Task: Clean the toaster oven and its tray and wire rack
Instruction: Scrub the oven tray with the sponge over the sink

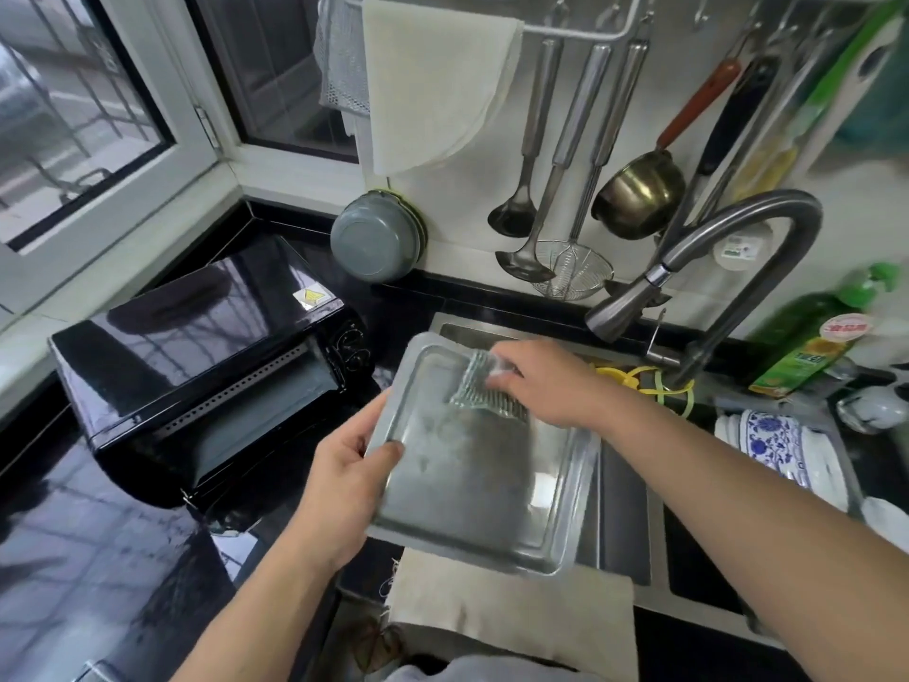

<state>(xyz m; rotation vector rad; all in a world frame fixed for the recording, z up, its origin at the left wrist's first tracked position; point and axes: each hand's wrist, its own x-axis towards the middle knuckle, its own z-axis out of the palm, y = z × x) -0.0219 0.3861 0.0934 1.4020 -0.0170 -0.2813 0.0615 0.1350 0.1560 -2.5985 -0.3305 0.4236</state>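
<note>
We are in the middle of washing the tray (484, 472), which we hold tilted over the sink (624, 524) at the right end of the bench (98, 548). Our left hand (344, 489) grips the tray's left rim, thumb curled over the top and fingers wrapped underneath. Our right hand (551, 386) presses a scrubbing cloth (484, 391) against the tray's far corner; its fingers are bent around the cloth, though motion blur hides exactly how. The tray's surface looks wet and cloudy, with dull patches toward the middle, so we judge the scrubbing only partly done.

The toaster oven (206, 376) sits on the bench just left of the sink, near the back left corner, its door open and its cavity not visibly wiped yet. We cannot see the wire rack.

Next we would work the cloth down across the rest of the tray and into the rim's groove, keeping the left grip firm because the metal is wet, then rinse under the faucet (713, 268), which is not running.

For writing: a small triangular warning sticker (311, 296) sits on the oven's top, its text too small to read. The green bottle (816, 337) by the faucet carries a red-and-yellow label with characters we cannot make out.
</note>
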